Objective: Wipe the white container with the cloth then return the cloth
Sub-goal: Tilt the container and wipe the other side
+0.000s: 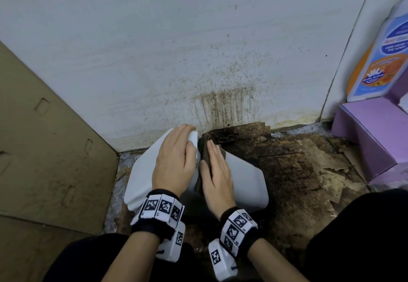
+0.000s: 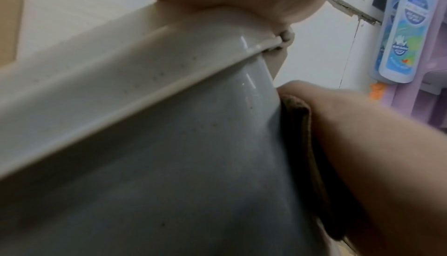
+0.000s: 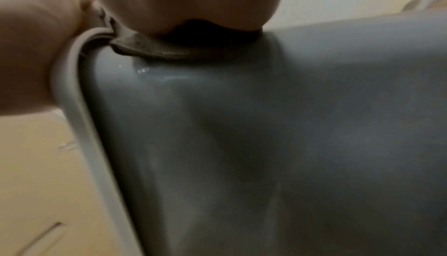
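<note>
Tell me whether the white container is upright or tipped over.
Tipped: the white container lies on its side, with the left hand holding it and the right hand pressing the cloth against it.

My left hand (image 1: 174, 162) lies palm-down, fingers curled forward over an edge; my right hand (image 1: 217, 171) lies flat just beside it, fingers straight, pressing down.

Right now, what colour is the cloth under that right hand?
Dark brown; the cloth lies pressed on the white container, clearest in the head view.

Bottle (image 1: 385, 58) label print blurred, unreadable
</note>
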